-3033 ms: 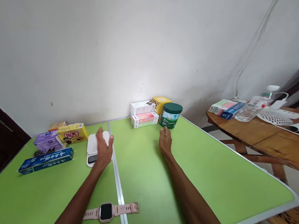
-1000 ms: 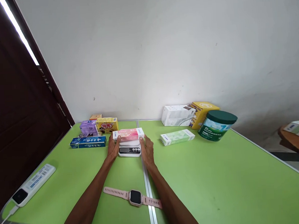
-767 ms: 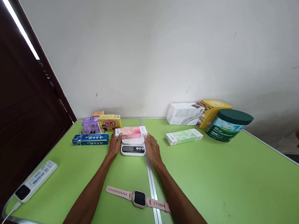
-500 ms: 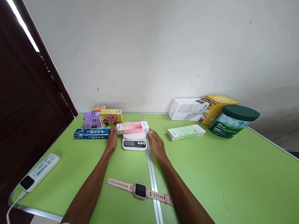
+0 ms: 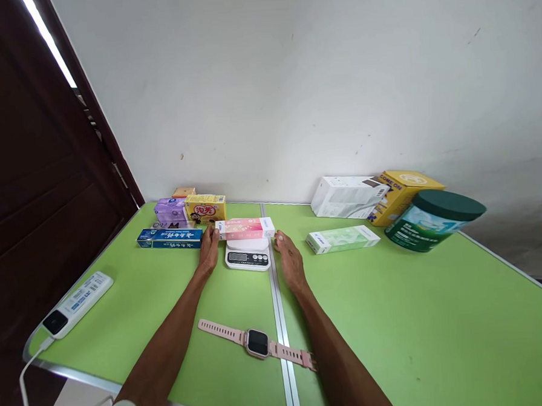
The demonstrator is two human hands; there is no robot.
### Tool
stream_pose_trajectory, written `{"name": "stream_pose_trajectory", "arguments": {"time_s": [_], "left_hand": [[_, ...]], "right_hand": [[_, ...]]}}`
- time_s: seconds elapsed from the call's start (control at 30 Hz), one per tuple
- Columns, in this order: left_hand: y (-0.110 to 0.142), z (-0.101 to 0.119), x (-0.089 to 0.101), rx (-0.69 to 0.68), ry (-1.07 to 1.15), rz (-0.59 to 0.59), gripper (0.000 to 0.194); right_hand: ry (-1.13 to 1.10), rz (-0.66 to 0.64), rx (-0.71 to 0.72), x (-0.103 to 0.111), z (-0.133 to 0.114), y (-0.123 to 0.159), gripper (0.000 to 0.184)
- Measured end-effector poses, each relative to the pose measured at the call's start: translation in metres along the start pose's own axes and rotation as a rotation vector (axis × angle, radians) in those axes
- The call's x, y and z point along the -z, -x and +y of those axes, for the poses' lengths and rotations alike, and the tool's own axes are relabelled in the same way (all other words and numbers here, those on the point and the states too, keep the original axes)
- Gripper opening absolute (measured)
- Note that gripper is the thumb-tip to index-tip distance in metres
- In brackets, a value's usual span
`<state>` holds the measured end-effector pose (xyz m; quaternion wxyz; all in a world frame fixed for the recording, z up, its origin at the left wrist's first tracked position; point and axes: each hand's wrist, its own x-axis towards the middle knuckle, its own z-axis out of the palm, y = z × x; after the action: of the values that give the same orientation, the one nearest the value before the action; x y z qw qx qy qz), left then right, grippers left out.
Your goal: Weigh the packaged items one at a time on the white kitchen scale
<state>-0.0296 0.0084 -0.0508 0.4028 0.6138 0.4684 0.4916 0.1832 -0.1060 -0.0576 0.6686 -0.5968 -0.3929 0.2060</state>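
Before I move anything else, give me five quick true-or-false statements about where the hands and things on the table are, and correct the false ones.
1. The pink box lies across the white scale. True.
2. The right hand is on the green-lidded tub. False: the right hand is beside the right end of the pink box.
3. The left hand is at the left end of the pink box. True.
4. The watch lies between the white scale and the wall. False: it lies on the person's side of the scale.
5. The light green box is right of the white scale. True.
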Motion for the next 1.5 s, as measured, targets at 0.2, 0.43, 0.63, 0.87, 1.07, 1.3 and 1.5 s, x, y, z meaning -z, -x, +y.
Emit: {"name": "stream_pose_trajectory", "arguments": {"time_s": [0.2,0.43,0.63,0.87,1.07,1.3,1.5], "left_hand": [[0.017,0.007,-0.011,-0.12,0.011,-0.028,0.075],[0.029,0.039,-0.014,-0.266,-0.001,0.189,0.079],[-0.002,0.057,0.043,-0.26,-0.033,0.498,0.061],[-0.03,0.012,0.122,-0.092,-0.239,0.803,0.047],[-0.035,-0.007,0.135,-0.014,-0.507,0.74,0.05],[-0.039,-0.009,0.131,-0.023,-0.582,0.764,0.068],[-0.036,-0.002,0.119,-0.25,-0.539,0.787,0.084]], "right_hand": [[0.112,-0.126,0.016,-0.002,-0.009,0.006,0.082],[0.132,-0.122,0.074,-0.013,-0.042,0.014,0.079],[0.089,-0.31,0.071,-0.066,-0.08,0.025,0.085],[0.019,-0.502,0.086,-0.164,-0.074,0.052,0.09],[0.044,-0.485,0.079,-0.192,-0.051,0.05,0.097],[0.102,-0.556,0.098,-0.188,-0.049,0.04,0.089],[0.218,-0.471,0.281,-0.128,-0.047,0.035,0.075]]}}
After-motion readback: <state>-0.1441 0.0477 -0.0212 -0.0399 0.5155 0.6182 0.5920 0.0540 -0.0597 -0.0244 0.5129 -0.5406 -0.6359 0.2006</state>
